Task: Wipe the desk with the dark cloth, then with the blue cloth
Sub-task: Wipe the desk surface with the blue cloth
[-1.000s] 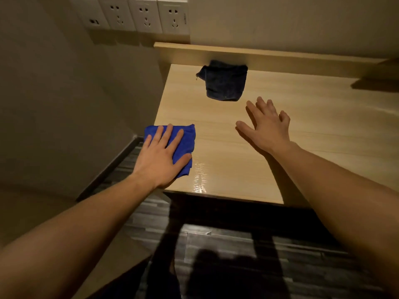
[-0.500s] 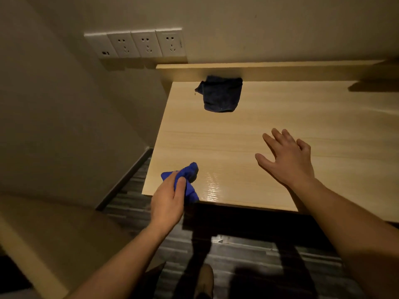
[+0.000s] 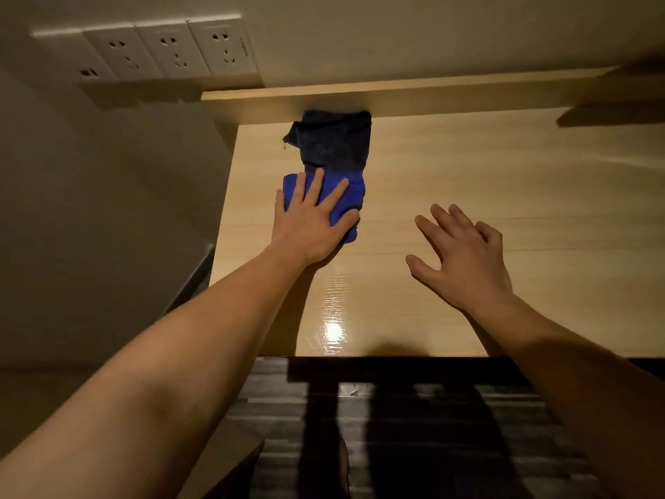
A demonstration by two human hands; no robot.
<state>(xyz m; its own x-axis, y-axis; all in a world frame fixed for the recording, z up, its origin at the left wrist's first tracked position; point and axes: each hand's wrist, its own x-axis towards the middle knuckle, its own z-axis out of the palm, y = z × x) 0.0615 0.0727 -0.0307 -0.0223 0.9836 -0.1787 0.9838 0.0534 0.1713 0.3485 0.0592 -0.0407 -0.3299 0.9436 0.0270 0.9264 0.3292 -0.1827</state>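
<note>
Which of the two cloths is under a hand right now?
The blue cloth: the left hand lies flat on it, fingers spread. The dark cloth lies untouched behind it against the desk's back edge, and the right hand is open and holds nothing.

Pale wood bench [image 3: 467, 167], two cloths on top.
Dark cloth [image 3: 333, 142] lies at the far edge, nr far-left corner, against the raised back lip. Blue cloth [image 3: 345, 196] sits just in front, touching or slightly overlapping it. Glossy glare nr the near edge.
</note>
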